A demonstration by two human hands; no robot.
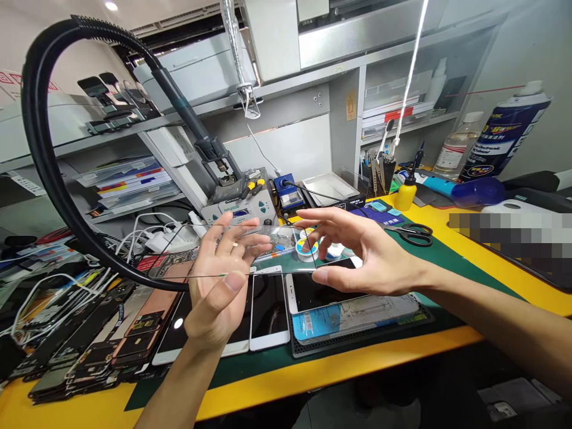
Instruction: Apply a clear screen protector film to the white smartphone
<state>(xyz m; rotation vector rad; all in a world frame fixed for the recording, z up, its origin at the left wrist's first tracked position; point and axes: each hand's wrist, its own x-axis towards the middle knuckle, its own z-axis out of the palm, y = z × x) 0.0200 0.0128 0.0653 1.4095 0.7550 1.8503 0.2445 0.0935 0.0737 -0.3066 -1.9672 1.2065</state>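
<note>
A thin, clear glass phone panel point(279, 253) is held flat in the air above the mat. My left hand point(221, 280) grips its left edge, with the thumb below and the fingers behind the glass. My right hand point(361, 250) pinches the right edge between thumb and fingers. Below my right hand lies a white-framed phone with a dark screen point(324, 292). Another white phone point(269, 310) lies just under the glass, partly hidden by my left hand.
A green mat point(250, 363) covers the yellow bench, with black scissors point(413, 233) at the right. Stacked phone parts point(89, 333) and white cables crowd the left. A soldering station point(236, 208), a black flexible arm point(44, 119) and a yellow bottle point(406, 193) stand behind.
</note>
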